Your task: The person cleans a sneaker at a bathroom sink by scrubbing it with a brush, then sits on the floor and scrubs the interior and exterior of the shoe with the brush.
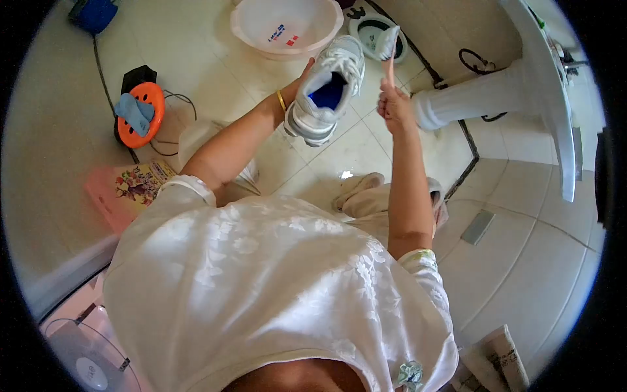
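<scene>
- The white shoe (326, 88) is in front of me, above the tiled floor (287, 163), its opening towards me and its blue lining showing.
- My left hand (305, 70) is at the shoe's left side; most of those fingers are hidden behind it, so I can't tell whether they're spread or together.
- My right hand (396, 108) is well apart from the shoe, its fingers curled closed around the pink handle of a brush (390, 52), bristle end up and away from me.
- Beyond the shoe is a pale pink basin (287, 26) with blue and red print.
- Right of that basin is a round white container (369, 32), partly behind the brush.
- Farther left, a light blue cloth (134, 114) lies on an orange stool (155, 98).
</scene>
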A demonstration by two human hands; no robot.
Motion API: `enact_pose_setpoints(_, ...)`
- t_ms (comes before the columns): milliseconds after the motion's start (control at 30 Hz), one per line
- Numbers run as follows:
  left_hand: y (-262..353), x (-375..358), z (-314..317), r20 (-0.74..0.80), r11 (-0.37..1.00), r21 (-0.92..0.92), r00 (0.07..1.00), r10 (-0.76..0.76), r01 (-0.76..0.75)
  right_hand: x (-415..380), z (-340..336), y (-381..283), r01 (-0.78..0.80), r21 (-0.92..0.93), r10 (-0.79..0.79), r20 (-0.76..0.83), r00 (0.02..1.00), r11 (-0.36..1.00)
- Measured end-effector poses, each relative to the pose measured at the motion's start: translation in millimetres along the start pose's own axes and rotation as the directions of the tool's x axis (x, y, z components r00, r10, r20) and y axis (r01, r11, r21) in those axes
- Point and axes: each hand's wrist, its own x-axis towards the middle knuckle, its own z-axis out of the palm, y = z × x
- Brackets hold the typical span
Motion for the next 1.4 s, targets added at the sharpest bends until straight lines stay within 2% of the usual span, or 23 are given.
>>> enact_pose_setpoints(33, -1.8, -2.3, 14.7, 0.082, 1.0, 0.003, 0.997, -0.016, 0.015, -0.4, 8.0, 9.8, -0.025, 0.129, 0.023, 0.012, 1.0, 0.991)
enact_pose_setpoints(100, -6.9, -8.5, 19.3, 0.065, 0.998, 0.011, 0.996, -0.066, 0.066, -13.7, 37.9, 9.7, -0.116, 0.418, 0.113, 0.032, 0.993, 0.901)
enact_pose_setpoints(133, -7.2, -10.7, 21.2, 0.055, 0.996, 0.019, 0.994, -0.09, 0.089, -11.5, 37.3, 10.8, -0.154, 0.468, 0.102, 0.134, 0.986, 0.87)
enact_pose_setpoints(167, -8.8, -13.0, 25.3, -0.055, 0.988, 0.047, 0.988, -0.146, 0.148, -5.9, 34.8, 13.7, -0.196, 0.512, 0.084, 0.233, 0.969, 0.836)
enact_pose_setpoints(200, -13.2, -8.4, 12.9, -0.055, 0.981, 0.006, 0.979, -0.194, 0.195, 1.5, 30.1, 19.5, -0.243, 0.55, 0.062, 0.327, 0.943, 0.799)
enact_pose_setpoints(233, -9.8, -10.6, 20.7, -0.12, 0.965, 0.159, 0.974, -0.192, 0.21, 13.4, 28.2, 26.8, -0.271, 0.566, 0.068, 0.354, 0.933, 0.778)
enact_pose_setpoints(300, -11.5, -8.2, 12.0, -0.179, 0.936, 0.251, 0.962, -0.207, 0.248, 21.0, 21.9, 34.0, -0.254, 0.559, 0.083, 0.313, 0.946, 0.789)
enact_pose_setpoints(333, -15.7, -4.6, -5.3, -0.176, 0.944, 0.194, 0.956, -0.234, 0.266, 19.4, 23.3, 31.8, -0.245, 0.554, 0.089, 0.294, 0.952, 0.796)
enact_pose_setpoints(400, -24.1, -3.9, -22.8, -0.252, 0.923, 0.311, 0.956, -0.148, 0.225, 7.1, 26.0, 31.3, -0.208, 0.551, 0.086, 0.238, 0.967, 0.809)
enact_pose_setpoints(467, -8.0, -10.6, 4.9, -0.366, 0.804, 0.573, 0.927, 0.078, 0.158, 1.4, 28.9, 23.4, -0.13, 0.538, 0.055, 0.152, 0.987, 0.833)
enact_pose_setpoints(500, -1.9, -10.3, 7.8, -0.42, 0.741, 0.652, 0.89, 0.175, 0.162, -0.2, 28.1, 19.7, -0.078, 0.523, 0.033, 0.095, 0.995, 0.849)
enact_pose_setpoints(567, 13.4, 1.3, -12.0, -0.576, 0.728, 0.652, 0.762, 0.295, 0.211, 5.7, 18.9, 17.5, 0.04, 0.468, -0.039, -0.012, 0.999, 0.883)
enact_pose_setpoints(667, 22.7, -4.7, 1.5, -0.4, 0.547, 0.833, 0.598, 0.695, -0.078, 2.6, 20.7, 3.1, 0.2, 0.3, -0.132, -0.233, 0.963, 0.933)
enact_pose_setpoints(700, 24.8, -12.7, 10.3, -0.412, 0.562, 0.818, 0.56, 0.718, -0.119, 3.3, 23.2, 2.1, 0.25, 0.268, -0.179, -0.263, 0.948, 0.931)
enact_pose_setpoints(800, 22.2, -27.0, 16.0, -0.518, 0.849, 0.524, 0.818, 0.249, 0.073, 1.3, 24.1, -1.6, 0.374, 0.197, -0.297, -0.334, 0.895, 0.906)
enact_pose_setpoints(833, 15.7, -22.8, 7.6, -0.52, 0.875, 0.411, 0.854, -0.005, 0.255, -3.4, 25.4, -5.5, 0.411, 0.188, -0.329, -0.354, 0.875, 0.892)
enact_pose_setpoints(967, -8.6, -7.5, -15.6, -0.437, 0.656, 0.664, 0.898, -0.051, 0.36, -15.4, 32.0, -19.5, 0.538, 0.148, -0.467, -0.344, 0.815, 0.83)
enact_pose_setpoints(1033, -13.7, -3.5, -3.1, -0.243, 0.497, 0.854, 0.963, 0.112, 0.157, -26.0, 41.8, -26.5, 0.572, 0.126, -0.502, -0.353, 0.79, 0.811)
enact_pose_setpoints(1133, -31.4, 12.5, 8.7, -0.24, 0.851, 0.524, 0.951, 0.195, -0.043, -25.4, 41.9, -22.4, 0.578, 0.111, -0.526, -0.304, 0.794, 0.808)
enact_pose_setpoints(1167, -32.4, 24.1, -0.5, -0.237, 0.982, 0.184, 0.967, 0.088, -0.045, -23.5, 40.1, -21.3, 0.571, 0.107, -0.526, -0.281, 0.803, 0.814)
enact_pose_setpoints(1200, -31.2, 30.8, -4.0, -0.19, 0.984, -0.177, 0.982, -0.007, -0.027, -24.6, 40.4, -23.7, 0.564, 0.105, -0.521, -0.274, 0.808, 0.819)
enact_pose_setpoints(1233, -32.3, 29.8, -8.5, -0.204, 0.991, -0.134, 0.979, -0.001, -0.027, -29.5, 44.9, -25.0, 0.556, 0.1, -0.516, -0.267, 0.814, 0.825)
enact_pose_setpoints(1400, -31.8, 17.4, -31.1, 0.017, 0.946, -0.323, 1.0, -0.006, 0.011, -36.3, 55.5, -24.4, 0.582, 0.079, -0.536, -0.307, 0.786, 0.809)
